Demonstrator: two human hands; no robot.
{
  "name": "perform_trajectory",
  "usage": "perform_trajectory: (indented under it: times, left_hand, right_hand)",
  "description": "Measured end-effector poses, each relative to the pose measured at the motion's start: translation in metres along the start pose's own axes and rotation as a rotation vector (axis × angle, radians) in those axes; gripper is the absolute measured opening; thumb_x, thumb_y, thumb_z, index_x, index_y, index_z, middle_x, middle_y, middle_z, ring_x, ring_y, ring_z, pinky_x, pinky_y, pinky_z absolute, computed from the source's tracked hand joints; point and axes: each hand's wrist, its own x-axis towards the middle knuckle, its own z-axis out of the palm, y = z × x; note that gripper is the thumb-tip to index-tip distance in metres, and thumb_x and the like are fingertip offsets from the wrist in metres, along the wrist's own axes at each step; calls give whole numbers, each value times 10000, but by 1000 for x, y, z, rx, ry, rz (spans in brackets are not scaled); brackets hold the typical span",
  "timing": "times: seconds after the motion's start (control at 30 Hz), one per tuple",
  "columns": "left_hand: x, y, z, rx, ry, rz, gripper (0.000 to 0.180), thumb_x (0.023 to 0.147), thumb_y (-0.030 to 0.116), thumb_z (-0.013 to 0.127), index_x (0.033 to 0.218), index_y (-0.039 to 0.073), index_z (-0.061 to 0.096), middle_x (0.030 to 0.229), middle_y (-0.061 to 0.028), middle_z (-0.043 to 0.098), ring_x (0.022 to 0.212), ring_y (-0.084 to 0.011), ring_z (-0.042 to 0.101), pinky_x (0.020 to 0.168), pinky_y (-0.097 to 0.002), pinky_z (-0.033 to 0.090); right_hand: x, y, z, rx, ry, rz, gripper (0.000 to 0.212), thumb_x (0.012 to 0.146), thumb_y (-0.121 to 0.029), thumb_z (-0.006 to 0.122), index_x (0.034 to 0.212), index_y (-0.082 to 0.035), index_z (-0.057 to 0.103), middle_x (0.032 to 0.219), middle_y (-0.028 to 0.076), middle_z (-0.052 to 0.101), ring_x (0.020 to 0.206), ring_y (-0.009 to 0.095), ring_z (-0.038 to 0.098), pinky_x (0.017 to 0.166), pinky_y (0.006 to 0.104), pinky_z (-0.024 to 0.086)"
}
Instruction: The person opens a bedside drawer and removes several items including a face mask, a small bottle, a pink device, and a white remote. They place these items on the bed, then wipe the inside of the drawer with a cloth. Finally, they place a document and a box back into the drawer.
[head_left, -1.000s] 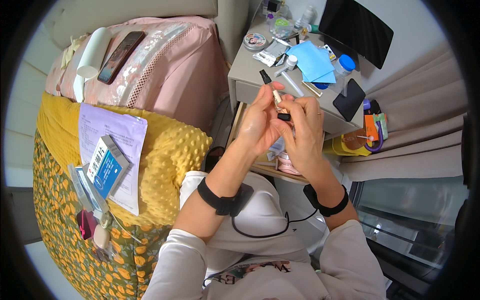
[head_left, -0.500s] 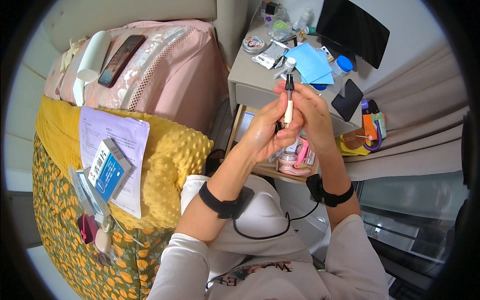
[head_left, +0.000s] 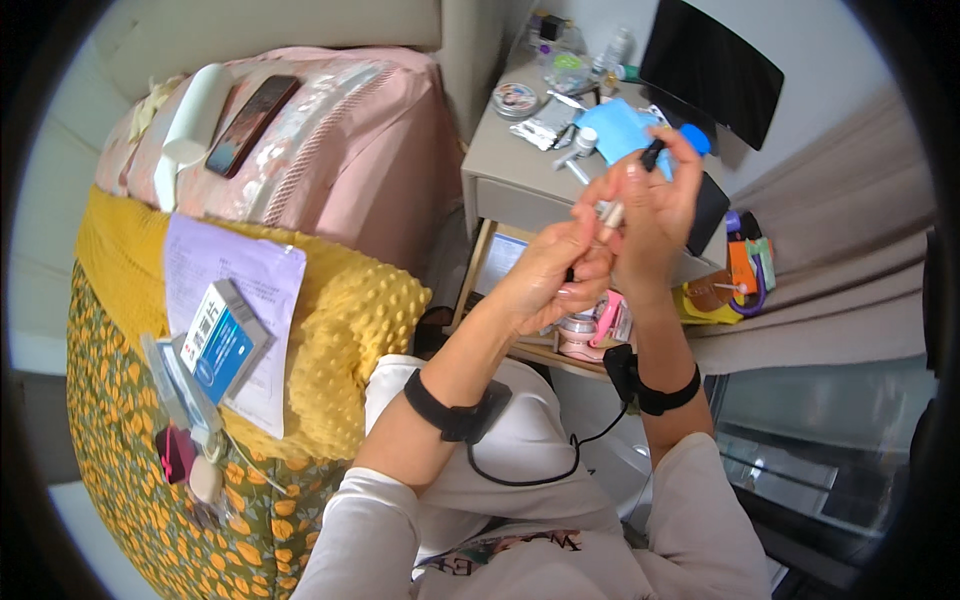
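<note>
Both hands meet over the open drawer, around a slim pen-shaped tube whose kind I cannot make out. The tube's cream part (head_left: 613,214) shows between the fingertips of my left hand (head_left: 550,272), which is closed on it. Up and to the right, my right hand (head_left: 652,205) pinches the tube's black end piece (head_left: 653,154) between thumb and fingers. My right thumb hides the stretch between, so I cannot tell whether the two parts are joined. A small dark piece (head_left: 570,274) shows at my left palm.
The bedside cabinet (head_left: 500,160) bears a tablet (head_left: 710,70), blue sheets (head_left: 618,128), a white bottle (head_left: 583,140) and a round tin (head_left: 515,100). Pink items (head_left: 590,335) lie in the drawer. Left, on the bed, are a phone (head_left: 252,126), a medicine box (head_left: 222,345) and a lilac pouch (head_left: 270,285).
My right hand has moved up and right with the black end piece, which was upright and now slants. The cream part has tilted and shifted up and right.
</note>
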Motion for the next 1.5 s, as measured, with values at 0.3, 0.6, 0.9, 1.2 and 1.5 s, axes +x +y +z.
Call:
perform_trajectory:
  times: [0.3,0.6,0.9,1.2,1.5]
  left_hand:
    - [0,3,-11,100,-223,144,293,848,340,665,912,76,556,678,54,477,467,-16,327,403,-164,216]
    - [0,8,-13,-163,-120,266,450,781,540,655,851,108,548,595,90,425,425,6,334,367,-123,217]
    - [2,6,-8,-127,-178,361,544,815,649,484,744,110,514,542,72,374,406,-15,315,356,-148,205]
    - [1,5,-12,-132,-169,332,698,844,724,310,596,86,444,464,43,298,374,-50,255,349,-197,173]
    - [10,5,-19,-100,-132,310,759,756,800,338,550,74,418,441,29,281,310,-41,231,310,-183,164]
  right_hand:
    - [6,-29,38,51,-106,-26,283,985,-222,415,1180,-16,420,658,37,408,439,41,296,403,172,230]
    - [1,-75,103,451,-462,482,374,989,-350,261,747,-74,327,616,13,289,544,106,283,503,246,291]
    - [-23,-85,167,469,-709,757,501,947,-461,287,586,-114,292,488,-18,262,415,70,187,382,219,177]
    - [-45,-62,208,572,-744,922,485,926,-430,293,554,-118,299,465,-28,261,401,69,179,375,226,150]
    - [-45,-53,221,560,-793,919,469,916,-430,288,559,-127,301,461,-27,262,385,67,164,365,223,149]
